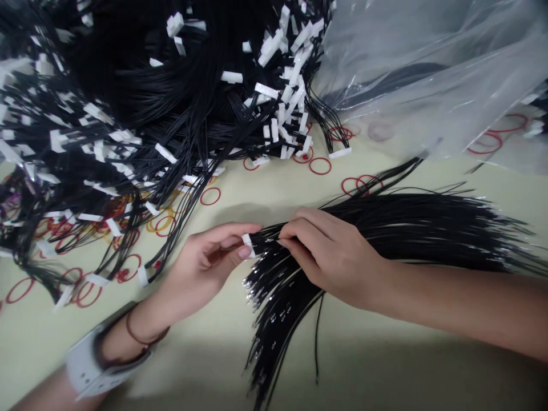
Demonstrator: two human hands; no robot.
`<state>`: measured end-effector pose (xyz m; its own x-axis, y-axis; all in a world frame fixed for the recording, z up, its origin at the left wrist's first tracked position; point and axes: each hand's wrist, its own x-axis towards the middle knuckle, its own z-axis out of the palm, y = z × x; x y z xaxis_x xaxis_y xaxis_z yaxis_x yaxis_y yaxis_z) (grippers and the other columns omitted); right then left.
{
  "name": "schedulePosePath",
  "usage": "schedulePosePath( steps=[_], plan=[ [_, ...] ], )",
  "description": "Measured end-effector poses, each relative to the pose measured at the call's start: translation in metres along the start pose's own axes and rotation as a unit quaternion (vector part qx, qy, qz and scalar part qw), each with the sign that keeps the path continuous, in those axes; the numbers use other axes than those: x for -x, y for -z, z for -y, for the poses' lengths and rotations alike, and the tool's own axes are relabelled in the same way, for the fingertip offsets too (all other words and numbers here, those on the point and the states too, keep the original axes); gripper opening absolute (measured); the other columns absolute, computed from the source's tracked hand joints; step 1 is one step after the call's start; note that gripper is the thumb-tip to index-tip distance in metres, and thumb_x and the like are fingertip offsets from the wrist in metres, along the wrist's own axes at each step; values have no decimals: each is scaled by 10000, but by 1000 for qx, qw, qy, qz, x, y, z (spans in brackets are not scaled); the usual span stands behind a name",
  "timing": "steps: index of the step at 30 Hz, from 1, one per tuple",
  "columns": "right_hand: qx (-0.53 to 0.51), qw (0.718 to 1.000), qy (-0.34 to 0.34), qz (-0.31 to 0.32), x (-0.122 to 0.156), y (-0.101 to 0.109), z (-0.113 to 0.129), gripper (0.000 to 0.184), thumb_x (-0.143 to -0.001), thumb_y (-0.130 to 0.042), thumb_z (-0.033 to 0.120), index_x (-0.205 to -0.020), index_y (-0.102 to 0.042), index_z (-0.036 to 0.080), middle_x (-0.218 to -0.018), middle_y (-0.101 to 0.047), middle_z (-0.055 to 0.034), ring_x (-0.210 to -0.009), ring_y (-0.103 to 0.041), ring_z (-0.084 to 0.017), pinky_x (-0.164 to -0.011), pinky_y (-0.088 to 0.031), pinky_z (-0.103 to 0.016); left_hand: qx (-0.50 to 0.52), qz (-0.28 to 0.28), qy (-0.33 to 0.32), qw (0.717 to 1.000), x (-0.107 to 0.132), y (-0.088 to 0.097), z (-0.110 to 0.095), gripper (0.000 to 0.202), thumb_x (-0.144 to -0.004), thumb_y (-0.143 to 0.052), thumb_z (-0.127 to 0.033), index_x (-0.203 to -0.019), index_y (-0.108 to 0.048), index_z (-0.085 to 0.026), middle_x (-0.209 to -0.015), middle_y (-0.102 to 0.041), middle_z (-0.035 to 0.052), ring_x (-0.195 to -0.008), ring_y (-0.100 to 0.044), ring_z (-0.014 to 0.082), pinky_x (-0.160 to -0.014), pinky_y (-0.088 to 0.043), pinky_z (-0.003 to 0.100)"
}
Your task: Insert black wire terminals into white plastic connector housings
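Note:
My left hand (214, 254) pinches a small white connector housing (249, 245) between thumb and fingers. Black wires run from the housing toward the right, under my other hand. My right hand (329, 251) is closed, thumb and index fingertip together on a thin black wire just right of the housing. Beneath both hands lies a thick bundle of loose black wires (428, 228), with shiny metal terminals at the fanned-out left ends. The wire's tip between my right fingers is too small to make out.
A large heap of black wire harnesses (171, 103) with white connectors fills the upper left. Red rubber bands (320, 166) lie scattered on the pale table (192, 354). A clear plastic bag (428, 74) covers the upper right, with dark wires inside.

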<state>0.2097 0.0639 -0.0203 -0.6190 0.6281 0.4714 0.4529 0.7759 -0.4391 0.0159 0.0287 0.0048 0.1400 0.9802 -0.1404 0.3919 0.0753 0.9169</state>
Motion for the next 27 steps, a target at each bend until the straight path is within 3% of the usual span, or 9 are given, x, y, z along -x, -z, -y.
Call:
schedulePosePath(
  steps=[13, 27],
  plan=[
    [0, 1000, 0, 5, 1, -1, -1, 192, -825, -364, 75, -770, -544, 107, -735, -512, -58, -686, -465, -126, -634, -410, -258, 17, 8, 19, 1000, -1, 1, 2, 260, -768, -599, -140, -992, -646, -266, -679, -627, -34, -626, -539, 75, -573, -447, 139],
    [-1, 1000, 12, 9, -1, -2, -2, 262, -879, -335, 145, -742, -552, 93, -709, -508, -61, -651, -454, -113, -602, -402, -240, 23, 7, 5, 1000, 1, -1, 1, 284, -739, -608, -88, -969, -663, -246, -638, -623, -44, -590, -538, 63, -552, -453, 120]
  ],
)
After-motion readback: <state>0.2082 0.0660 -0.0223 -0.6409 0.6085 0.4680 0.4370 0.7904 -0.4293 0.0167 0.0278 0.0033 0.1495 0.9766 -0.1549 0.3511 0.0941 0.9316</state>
